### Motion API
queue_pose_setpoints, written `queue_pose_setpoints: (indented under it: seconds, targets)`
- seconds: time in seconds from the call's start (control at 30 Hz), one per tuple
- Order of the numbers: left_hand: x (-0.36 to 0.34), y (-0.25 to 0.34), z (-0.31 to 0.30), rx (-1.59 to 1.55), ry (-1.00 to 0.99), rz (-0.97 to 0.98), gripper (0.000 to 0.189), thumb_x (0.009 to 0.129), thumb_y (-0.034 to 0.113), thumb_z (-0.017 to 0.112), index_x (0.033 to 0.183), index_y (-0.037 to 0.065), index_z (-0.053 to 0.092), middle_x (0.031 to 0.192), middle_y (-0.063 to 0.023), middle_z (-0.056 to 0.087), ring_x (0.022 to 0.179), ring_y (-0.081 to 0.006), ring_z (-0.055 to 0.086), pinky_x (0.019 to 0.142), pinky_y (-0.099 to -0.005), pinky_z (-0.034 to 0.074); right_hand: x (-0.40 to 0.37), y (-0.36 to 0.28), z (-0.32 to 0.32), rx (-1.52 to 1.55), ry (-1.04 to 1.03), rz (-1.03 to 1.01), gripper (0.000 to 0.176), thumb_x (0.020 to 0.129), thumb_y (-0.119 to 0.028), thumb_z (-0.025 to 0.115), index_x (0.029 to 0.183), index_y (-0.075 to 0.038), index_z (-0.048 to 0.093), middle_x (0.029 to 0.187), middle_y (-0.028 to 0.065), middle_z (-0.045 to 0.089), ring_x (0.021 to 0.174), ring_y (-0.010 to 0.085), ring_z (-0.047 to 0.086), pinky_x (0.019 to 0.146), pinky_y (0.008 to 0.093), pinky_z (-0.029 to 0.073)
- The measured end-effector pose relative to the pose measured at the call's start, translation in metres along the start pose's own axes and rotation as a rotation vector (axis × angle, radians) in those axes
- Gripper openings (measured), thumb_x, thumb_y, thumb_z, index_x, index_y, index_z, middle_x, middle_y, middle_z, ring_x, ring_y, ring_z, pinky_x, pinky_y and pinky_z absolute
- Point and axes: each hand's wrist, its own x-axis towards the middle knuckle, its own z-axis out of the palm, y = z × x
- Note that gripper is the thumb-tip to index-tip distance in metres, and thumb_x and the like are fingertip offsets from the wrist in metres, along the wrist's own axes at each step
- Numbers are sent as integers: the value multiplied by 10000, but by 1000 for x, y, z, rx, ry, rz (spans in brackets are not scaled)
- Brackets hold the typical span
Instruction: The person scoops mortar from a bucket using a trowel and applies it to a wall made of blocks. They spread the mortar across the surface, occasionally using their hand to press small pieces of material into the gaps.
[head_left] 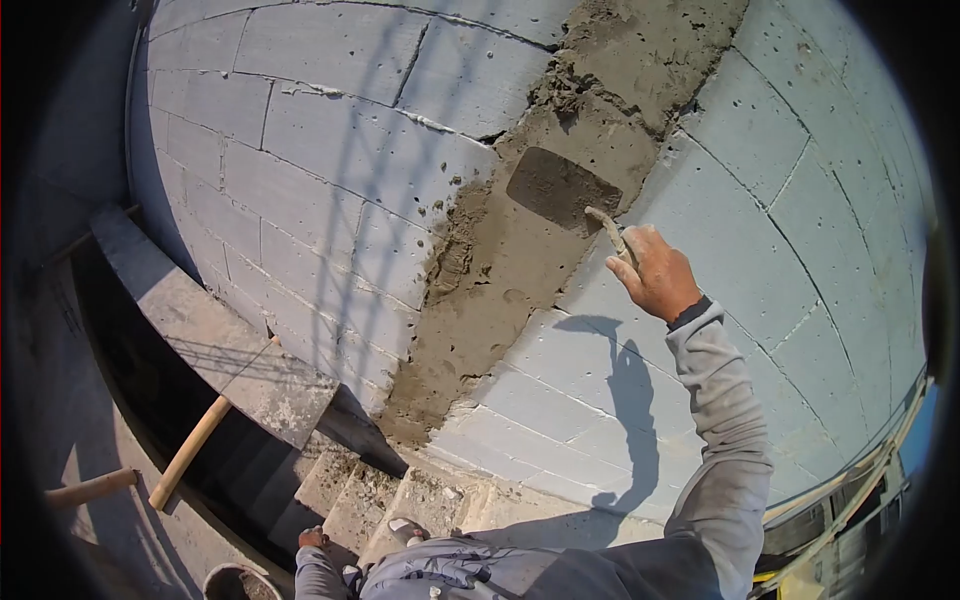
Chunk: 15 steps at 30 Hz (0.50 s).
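My right hand [655, 272] is closed round the handle of a trowel [560, 188]. The trowel's broad dark blade lies over a strip of wet grey mortar [470, 300] that runs diagonally up a wall of pale blocks [330, 140]. Rough clumps of mortar stick out above the blade and along the strip's left edge. Low in the view, my left hand [313, 538] hangs beside my body, with its fingers curled; whether it holds anything is hidden.
Concrete steps [400, 500] lie below me. A board [230, 340] and wooden poles [190, 450] stand over a dark gap at the left. A bucket [240, 583] is at the bottom left edge. More poles show at the lower right.
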Motion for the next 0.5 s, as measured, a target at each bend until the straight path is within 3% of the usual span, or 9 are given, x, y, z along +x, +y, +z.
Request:
queue_pose_setpoints:
  seconds: [0.07, 0.17, 0.37, 0.47, 0.5]
  targets:
    - [-8, -4, -5, 0, -61, -26, 353, 680, 373, 734, 883, 113, 608, 924, -116, 652, 892, -312, 616, 763, -399, 490, 28, 15, -18, -187, 9, 114, 323, 900, -354, 522, 945, -40, 464, 767, 173, 583, 643, 367, 594, 560, 465, 478]
    - [-11, -4, -11, 2, -147, -37, 354, 667, 361, 742, 892, 124, 605, 913, -109, 644, 890, -309, 607, 777, -390, 486, 63, 23, -29, -373, 81, 156, 331, 931, -373, 454, 915, -41, 455, 724, 178, 596, 642, 375, 610, 567, 472, 486]
    - [0, 41, -1, -28, -235, -9, 301, 711, 342, 693, 888, 116, 601, 939, -118, 636, 863, -312, 601, 787, -386, 483, 132, 36, -28, -414, -8, 238, 344, 928, -363, 441, 945, -30, 523, 852, 219, 644, 771, 369, 644, 683, 457, 515]
    - [6, 57, 10, 70, -273, 304, 152, 840, 118, 435, 905, 64, 561, 888, -115, 595, 787, -352, 592, 701, -432, 473, 153, 40, -39, -398, -23, 293, 362, 929, -366, 428, 943, -24, 545, 873, 229, 644, 803, 388, 633, 720, 475, 499]
    - [10, 69, 12, 256, -267, 209, 271, 771, 368, 624, 933, 151, 620, 950, -59, 644, 888, -241, 619, 752, -346, 492, 156, 40, -41, -397, -5, 306, 377, 931, -374, 418, 946, -20, 546, 873, 235, 640, 814, 405, 623, 732, 488, 486]
